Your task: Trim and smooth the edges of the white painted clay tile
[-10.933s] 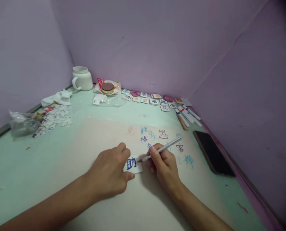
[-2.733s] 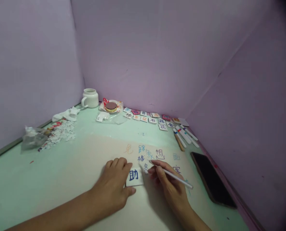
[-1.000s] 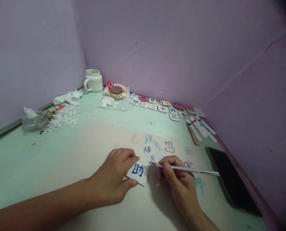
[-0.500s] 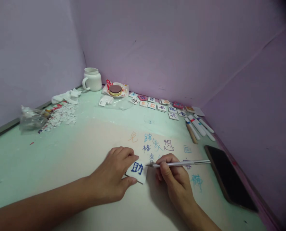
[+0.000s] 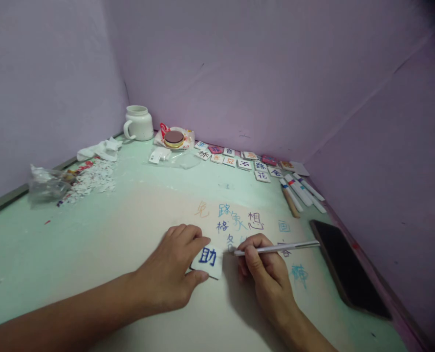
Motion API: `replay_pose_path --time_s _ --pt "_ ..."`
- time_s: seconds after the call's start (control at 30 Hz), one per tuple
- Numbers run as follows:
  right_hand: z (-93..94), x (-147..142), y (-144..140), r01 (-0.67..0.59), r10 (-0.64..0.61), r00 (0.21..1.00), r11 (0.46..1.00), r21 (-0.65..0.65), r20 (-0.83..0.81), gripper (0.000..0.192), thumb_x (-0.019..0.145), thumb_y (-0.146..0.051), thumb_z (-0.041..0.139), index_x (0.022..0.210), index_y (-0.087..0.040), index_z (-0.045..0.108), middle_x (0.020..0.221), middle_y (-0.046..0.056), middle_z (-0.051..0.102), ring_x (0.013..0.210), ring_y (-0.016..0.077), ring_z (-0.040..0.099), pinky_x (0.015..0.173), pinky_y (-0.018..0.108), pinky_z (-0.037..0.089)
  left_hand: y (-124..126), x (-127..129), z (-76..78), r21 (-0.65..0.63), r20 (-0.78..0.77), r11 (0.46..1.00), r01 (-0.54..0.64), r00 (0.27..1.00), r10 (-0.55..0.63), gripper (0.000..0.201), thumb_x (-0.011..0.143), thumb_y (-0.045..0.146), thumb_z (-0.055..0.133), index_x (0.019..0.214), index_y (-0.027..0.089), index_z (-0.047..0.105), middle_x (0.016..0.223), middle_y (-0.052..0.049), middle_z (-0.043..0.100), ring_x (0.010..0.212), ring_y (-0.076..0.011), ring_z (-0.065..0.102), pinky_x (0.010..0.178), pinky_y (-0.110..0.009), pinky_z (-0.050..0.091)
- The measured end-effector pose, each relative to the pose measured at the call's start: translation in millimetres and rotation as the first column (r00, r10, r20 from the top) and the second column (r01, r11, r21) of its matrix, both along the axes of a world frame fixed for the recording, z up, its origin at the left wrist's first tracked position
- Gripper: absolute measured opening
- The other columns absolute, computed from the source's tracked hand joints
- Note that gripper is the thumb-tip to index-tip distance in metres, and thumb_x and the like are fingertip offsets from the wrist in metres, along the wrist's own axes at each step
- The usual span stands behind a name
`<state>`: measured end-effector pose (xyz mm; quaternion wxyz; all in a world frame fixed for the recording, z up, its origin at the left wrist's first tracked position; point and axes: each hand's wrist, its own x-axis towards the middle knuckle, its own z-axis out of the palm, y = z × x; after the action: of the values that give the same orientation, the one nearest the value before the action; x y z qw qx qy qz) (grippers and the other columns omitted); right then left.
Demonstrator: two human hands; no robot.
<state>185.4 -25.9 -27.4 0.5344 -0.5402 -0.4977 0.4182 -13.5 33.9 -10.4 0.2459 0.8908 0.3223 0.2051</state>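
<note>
Card (image 5: 207,261) sits gripped between thumb and fingers of our left hand (image 5: 172,270). Our right hand (image 5: 268,274) pinches a pen-like tool (image 5: 291,247), tip just beside card.

Counter (image 5: 188,182): mint green, large pale beige area (image 5: 111,259) with handwritten coloured characters. On the beige: square white tile with a blue character (image 5: 207,258). Far left edge: crumpled clear plastic bag (image 5: 47,186), heap of white paper scraps (image 5: 95,182), white cloth (image 5: 102,148) just behind it. Back: white one-handled mug (image 5: 140,123), red-and-white plastic wrapper (image 5: 188,138), rows of small character cards (image 5: 244,164). Right: white capped markers (image 5: 300,189), tan stick (image 5: 290,201), black rectangular phone (image 5: 349,269), flat.
</note>
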Motion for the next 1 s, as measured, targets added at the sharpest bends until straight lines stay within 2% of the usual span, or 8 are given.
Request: replay_pose_path --time_s 0.17,0.3,0.47,0.6,0.8,1.0 --pt "0.7 1 1 0.044 -0.045 0.999 0.998 0.045 0.012 0.024 0.093 -0.041 0.048 0.083 -0.021 0.053 0.058 -0.004 0.048 0.051 0.0118 0.045 0.048 0.024 0.035 0 0 -0.1 0.008 -0.007 1.0 0.004 1.0 -0.004 0.037 0.076 0.019 0.058 0.112 0.019 0.054 0.109 -0.01 0.054 0.1 -0.0272 0.048 0.088 -0.047 0.04" --pt "3.6 0 2 0.02 -0.021 1.0 0.998 0.053 0.01 0.021 0.092 -0.04 0.049 0.091 -0.02 0.056 0.061 -0.003 0.052 0.057 0.0134 0.05 0.053 0.025 0.039 -1 0 -0.6 0.004 -0.007 1.0 0.016 1.0 -0.016 0.041 0.076 0.017 0.055 0.117 0.02 0.052 0.11 -0.009 0.053 0.1 -0.0268 0.047 0.089 -0.047 0.039" --pt "1.4 2 2 -0.023 0.019 0.998 0.998 0.065 0.055 0.025 0.094 -0.04 0.045 0.085 -0.02 0.055 0.058 -0.003 0.049 0.052 0.0124 0.047 0.049 0.025 0.036 -1 1 -1.5 0.012 -0.002 1.0 0.019 1.0 -0.019 0.043 0.076 0.015 0.054 0.118 0.02 0.051 0.111 -0.009 0.053 0.102 -0.0273 0.047 0.091 -0.048 0.038" --pt "1.4 1 0 -0.053 0.039 0.986 0.995 0.085 0.161 0.024 0.095 -0.038 0.042 0.085 -0.02 0.054 0.057 -0.004 0.045 0.051 0.0123 0.045 0.048 0.025 0.033 -1 1 -1.6 0.013 -0.004 1.0 0.027 1.0 -0.027 0.043 0.075 0.013 0.054 0.118 0.019 0.051 0.111 -0.01 0.053 0.101 -0.0274 0.046 0.09 -0.049 0.038" --pt "12.6 -4 3 -0.118 0.032 0.922 0.972 0.202 0.385 0.021 0.095 -0.028 0.038 0.082 -0.02 0.054 0.066 -0.001 0.051 0.054 0.0121 0.046 0.051 0.026 0.035 -1 1 -0.8 0.007 -0.005 0.999 0.031 1.0 -0.031 0.041 0.076 0.014 0.052 0.116 0.02 0.05 0.111 -0.009 0.051 0.101 -0.0273 0.045 0.089 -0.049 0.038" --pt "16.3 -6 7 -0.149 0.017 0.886 0.956 0.251 0.463 0.02 0.093 -0.023 0.038 0.081 -0.02 0.053 0.064 -0.002 0.052 0.054 0.0113 0.047 0.05 0.024 0.036 -1 1 -2.9 0.018 0.011 0.999 0.034 0.999 -0.034 0.041 0.076 0.014 0.053 0.116 0.019 0.05 0.11 -0.009 0.051 0.1 -0.0271 0.045 0.089 -0.048 0.037"
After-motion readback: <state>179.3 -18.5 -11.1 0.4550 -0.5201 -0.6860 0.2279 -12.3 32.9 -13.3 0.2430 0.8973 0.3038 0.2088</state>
